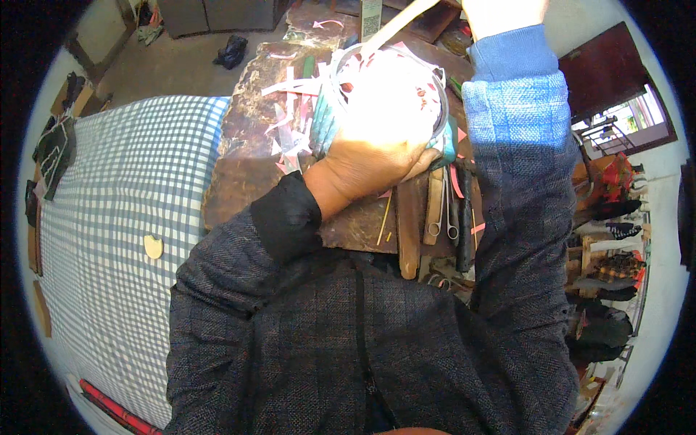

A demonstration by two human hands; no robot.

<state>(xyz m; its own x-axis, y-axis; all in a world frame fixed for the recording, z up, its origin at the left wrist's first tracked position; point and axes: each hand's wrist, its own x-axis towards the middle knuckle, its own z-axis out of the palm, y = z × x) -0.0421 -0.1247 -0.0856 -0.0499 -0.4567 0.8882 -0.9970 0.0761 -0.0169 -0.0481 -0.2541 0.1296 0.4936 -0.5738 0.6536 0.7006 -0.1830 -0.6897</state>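
My left hand (362, 172) is closed round the near side of a round container with a grey rim (443, 119), above a worn brown workbench (243, 148). Glare whitens most of the container's inside; pinkish and reddish bits show near its edge. Teal material (326, 123) lies along the container's side. A pale wooden stick (400, 25) slants from the container's far rim up past the top edge of the view. My right hand (504, 14) is at the top edge, washed out by light. Its fingers are out of sight, so what it holds cannot be seen.
White and pink scraps (290, 90) litter the bench left of the container. Nearer me lie a wooden bar (409, 239), a ring-handled metal tool (452, 230) and a dark rod (465, 228). A checked cloth (138, 181) covers the surface at left, with a pale cut disc (153, 246).
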